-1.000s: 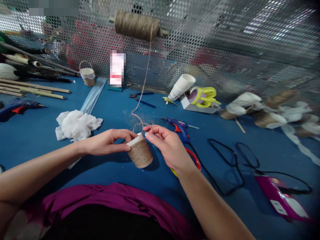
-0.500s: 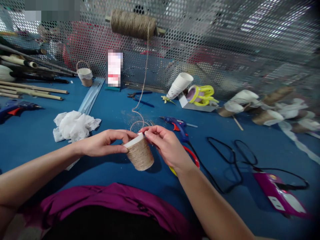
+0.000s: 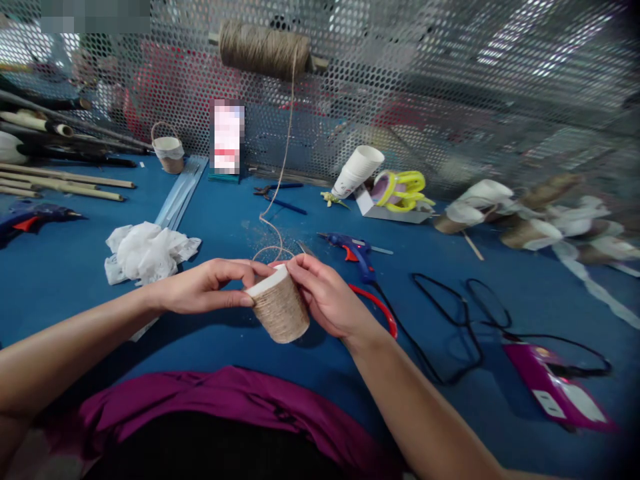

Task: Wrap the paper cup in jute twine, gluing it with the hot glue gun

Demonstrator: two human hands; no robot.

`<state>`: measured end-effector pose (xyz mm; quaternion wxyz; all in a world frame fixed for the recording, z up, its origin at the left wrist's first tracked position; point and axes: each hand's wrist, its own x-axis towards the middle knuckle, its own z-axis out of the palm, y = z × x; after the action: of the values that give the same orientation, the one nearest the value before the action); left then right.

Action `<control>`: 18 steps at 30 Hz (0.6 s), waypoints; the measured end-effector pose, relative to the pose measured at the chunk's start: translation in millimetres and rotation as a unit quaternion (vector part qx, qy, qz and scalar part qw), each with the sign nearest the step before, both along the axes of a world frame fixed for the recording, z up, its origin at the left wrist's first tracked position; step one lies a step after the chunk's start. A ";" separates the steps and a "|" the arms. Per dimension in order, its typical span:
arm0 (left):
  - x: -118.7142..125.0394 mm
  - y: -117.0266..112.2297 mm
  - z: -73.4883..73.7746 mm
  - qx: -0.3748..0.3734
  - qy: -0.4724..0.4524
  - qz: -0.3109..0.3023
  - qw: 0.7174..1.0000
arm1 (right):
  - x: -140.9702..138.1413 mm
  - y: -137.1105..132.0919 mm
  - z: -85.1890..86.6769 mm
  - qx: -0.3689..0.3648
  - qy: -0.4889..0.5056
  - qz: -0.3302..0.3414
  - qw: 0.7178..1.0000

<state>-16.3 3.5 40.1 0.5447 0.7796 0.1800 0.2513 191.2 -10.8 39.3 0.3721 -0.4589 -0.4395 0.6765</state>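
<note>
We face a grey perforated metal wall (image 3: 425, 80) beyond a blue tabletop (image 3: 230, 213). Between eleven and twelve o'clock hangs a fibrous, cylindrical twine spool (image 3: 263, 48). Our left hand (image 3: 215, 283), at eight, and our right hand (image 3: 330, 297), at six, are both clamped on a tapered cup (image 3: 277, 303) at seven, tilted, white-rimmed, ribbed with coarse twine (image 3: 287, 320). One thin, kinked strand (image 3: 289, 133) drops from the spool.
</note>
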 end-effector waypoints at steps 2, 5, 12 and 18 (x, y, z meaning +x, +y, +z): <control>-0.5 0.7 -1.0 0.006 -0.006 -0.004 1.000 | -0.5 -0.6 -2.5 0.017 -0.004 -0.001 1.000; -0.3 1.8 -2.4 0.022 0.000 0.000 1.000 | -0.7 -0.6 -6.4 0.048 -0.027 -0.009 0.998; 3.2 1.7 -2.5 0.050 0.050 0.020 0.997 | -2.1 -0.2 -10.9 0.142 -0.112 -0.030 0.983; 3.7 -1.4 1.5 0.040 0.082 0.030 0.995 | -5.0 -2.6 -11.7 0.202 -0.205 -0.022 0.958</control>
<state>-12.5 2.1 41.6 0.4886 0.8130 0.2376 0.2095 186.2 -13.4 27.6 0.3736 -0.5124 -0.6235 0.4573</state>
